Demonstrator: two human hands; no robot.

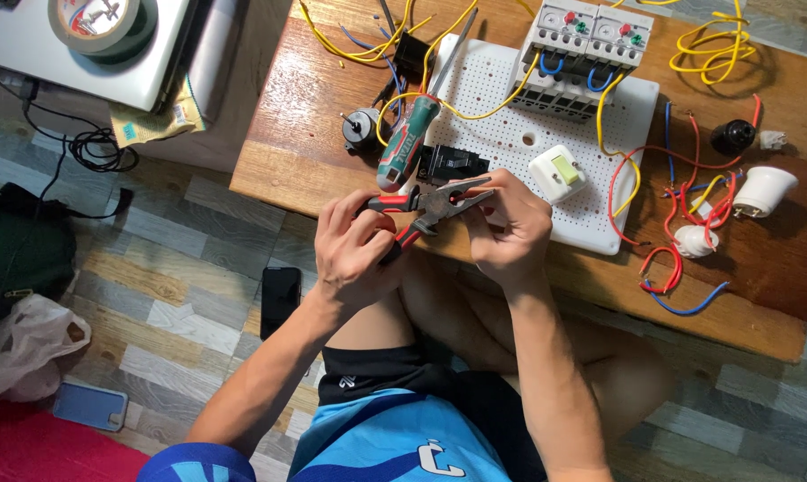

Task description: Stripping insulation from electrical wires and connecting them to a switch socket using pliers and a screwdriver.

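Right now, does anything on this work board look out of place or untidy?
Yes, a few things. A screwdriver lies tilted, half on the white perforated panel and half on the wooden board. Loose red and blue wires lie tangled around the lamp sockets. Nothing looks broken.

screwdriver (pixel 406 143) and perforated board (pixel 511 134) crowd ahead, bare wood (pixel 283 134) open left

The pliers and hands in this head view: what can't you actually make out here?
- What the pliers grip: the right hand covers the tips.
- Pliers handles: mostly wrapped by the left hand.
- Roll of tape: cut off by the top edge.
- Small black part on the white board: half hidden behind the hands.
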